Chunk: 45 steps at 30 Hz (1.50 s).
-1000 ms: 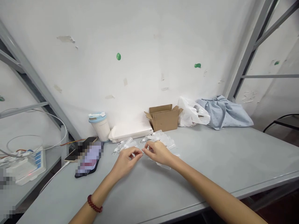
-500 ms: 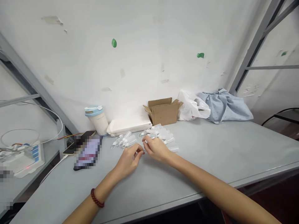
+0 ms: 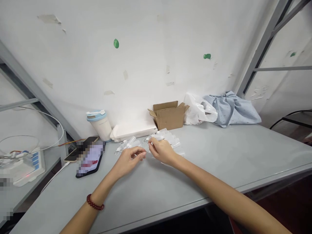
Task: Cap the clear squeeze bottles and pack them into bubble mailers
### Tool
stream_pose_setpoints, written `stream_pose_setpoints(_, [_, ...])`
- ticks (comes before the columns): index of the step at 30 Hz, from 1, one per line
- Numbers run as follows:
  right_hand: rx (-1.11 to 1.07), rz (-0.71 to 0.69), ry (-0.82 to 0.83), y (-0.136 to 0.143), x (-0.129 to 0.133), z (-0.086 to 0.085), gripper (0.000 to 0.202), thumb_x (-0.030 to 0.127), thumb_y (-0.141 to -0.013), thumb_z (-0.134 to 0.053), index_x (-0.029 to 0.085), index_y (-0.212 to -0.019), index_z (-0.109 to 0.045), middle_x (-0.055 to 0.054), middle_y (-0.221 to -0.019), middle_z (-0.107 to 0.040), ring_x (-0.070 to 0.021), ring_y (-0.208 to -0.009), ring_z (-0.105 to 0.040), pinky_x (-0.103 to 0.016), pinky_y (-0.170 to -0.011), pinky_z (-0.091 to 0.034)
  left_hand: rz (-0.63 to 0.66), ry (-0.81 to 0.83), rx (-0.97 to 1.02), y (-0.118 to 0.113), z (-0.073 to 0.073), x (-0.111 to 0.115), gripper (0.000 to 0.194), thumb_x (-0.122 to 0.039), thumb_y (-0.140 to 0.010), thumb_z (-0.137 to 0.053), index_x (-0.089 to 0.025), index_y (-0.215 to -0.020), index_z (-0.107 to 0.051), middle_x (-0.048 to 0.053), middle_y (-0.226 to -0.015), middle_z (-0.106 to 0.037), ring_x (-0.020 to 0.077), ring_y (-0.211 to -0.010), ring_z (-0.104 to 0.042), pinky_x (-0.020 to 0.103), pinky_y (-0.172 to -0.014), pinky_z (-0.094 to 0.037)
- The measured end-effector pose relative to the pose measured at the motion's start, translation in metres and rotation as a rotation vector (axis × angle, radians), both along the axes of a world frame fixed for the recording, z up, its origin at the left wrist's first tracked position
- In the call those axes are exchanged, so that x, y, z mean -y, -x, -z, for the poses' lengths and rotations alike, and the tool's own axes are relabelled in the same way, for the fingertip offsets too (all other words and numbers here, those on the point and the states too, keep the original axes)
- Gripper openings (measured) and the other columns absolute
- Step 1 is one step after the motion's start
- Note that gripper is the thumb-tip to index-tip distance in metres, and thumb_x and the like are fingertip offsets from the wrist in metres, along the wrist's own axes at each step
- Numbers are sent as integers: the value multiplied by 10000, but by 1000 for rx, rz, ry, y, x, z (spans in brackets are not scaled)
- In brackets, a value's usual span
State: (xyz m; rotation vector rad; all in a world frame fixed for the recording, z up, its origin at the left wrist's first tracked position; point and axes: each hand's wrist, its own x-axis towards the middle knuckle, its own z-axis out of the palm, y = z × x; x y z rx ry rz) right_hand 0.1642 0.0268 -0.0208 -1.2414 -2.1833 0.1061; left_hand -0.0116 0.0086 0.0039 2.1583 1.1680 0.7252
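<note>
Head view, left arm: reaches up from the lower edge, with a dark red bracelet around the wrist.
Left hand: low over the worktop, back of the hand upward, fingers bent, thumb and forefinger tips drawn close together and pointing toward the right hand.
Left grip: pinched in shape; whether anything thin sits in it, I cannot tell.
Right arm: comes in slantwise from the lower right corner, forearm bare.
Right hand: wrist bent, fingers curled inward, fingertips facing the left ones across a narrow gap.
Right grip: thumb and forefinger near each other; too small to tell whether they pinch something.
Small clear tubes with white loops: one cluster lies just beyond the left hand; a larger pile lies behind and beside the right hand, which partly covers it.
Behind them: a white stack, then an open cardboard box.
</note>
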Motion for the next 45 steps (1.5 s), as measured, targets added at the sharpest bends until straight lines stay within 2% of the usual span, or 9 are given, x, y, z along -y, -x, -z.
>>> stream_pose_setpoints(8, [27, 12, -239, 9, 2, 14, 205, 216, -896, -312, 152, -873, -505, -20, -592, -592, -127, -521, -533, -232, -484, -244, 50, 151, 131, -7, 7, 0, 294, -351, -861, -410, -159, -695, -557, 17, -665, -606, 119, -593, -547, 231, -561, -431])
stream_pose_setpoints(14, [7, 18, -315, 9, 1, 10, 241, 204, -890, -335, 161, -726, -506, -25, -604, -574, -120, -551, -510, -233, -525, -286, 32, 196, 157, -5, 3, -1, 318, -374, -857, -407, -154, -685, -558, 17, -655, -586, 121, -589, -533, 235, -564, -426])
stream_pose_setpoints(22, [11, 13, -111, 4, 1, 3, 304, 265, -912, -375, 163, -668, -525, -5, -616, -538, -102, -581, -482, -216, -543, -280, 4, 170, 113, -5, 3, -1, 297, -383, -828, -441, -157, -685, -572, 16, -664, -598, 127, -602, -535, 231, -575, -410])
stream_pose_setpoints(25, [12, 15, -58, -3, -1, -5, 312, 306, -925, -362, 156, -727, -550, -21, -691, -555, -111, -640, -501, -220, -582, -306, -94, 97, 27, 3, 1, -6, 288, -373, -812, -439, -160, -675, -575, 19, -654, -609, 135, -592, -527, 235, -569, -391])
stream_pose_setpoints(28, [6, 41, 32, -14, -4, -15, 221, 283, -897, -417, 145, -821, -573, -52, -829, -586, -118, -697, -519, -222, -614, -331, -209, -60, -180, 15, 2, -12, 280, -338, -803, -418, -168, -617, -541, 19, -604, -589, 148, -577, -508, 246, -556, -345])
stream_pose_setpoints(33, [60, -142, 434, -36, -7, -28, 122, 260, -796, -533, 153, -805, -592, -17, -717, -618, -110, -637, -532, -196, -539, -337, -265, -152, -601, 26, 7, -16, 298, -282, -807, -351, -184, -533, -417, 42, -581, -550, 171, -555, -484, 270, -522, -254])
stream_pose_setpoints(36, [161, -192, 686, -43, -6, -34, 244, 329, -684, -645, 154, -850, -605, 26, -555, -582, -116, -571, -526, -198, -502, -338, -283, -133, -693, 27, 8, -16, 301, -282, -810, -328, -189, -530, -387, 45, -574, -528, 173, -541, -473, 271, -504, -225])
stream_pose_setpoints(40, [355, -146, 783, -44, -3, -38, 268, 400, -612, -681, 142, -624, -611, 19, -471, -543, -121, -529, -493, -217, -471, -313, -301, -114, -733, 29, 8, -16, 297, -294, -801, -325, -194, -531, -399, 32, -544, -475, 170, -516, -449, 269, -489, -207])
stream_pose_setpoints(45, [509, -143, 817, -39, -1, -38, 280, 318, -577, -689, 148, -442, -512, -2, -495, -559, -111, -524, -484, -216, -461, -306, -316, -100, -749, 29, 6, -15, 294, -261, -767, -344, -197, -484, -391, 8, -507, -409, 146, -470, -388, 272, -479, -180])
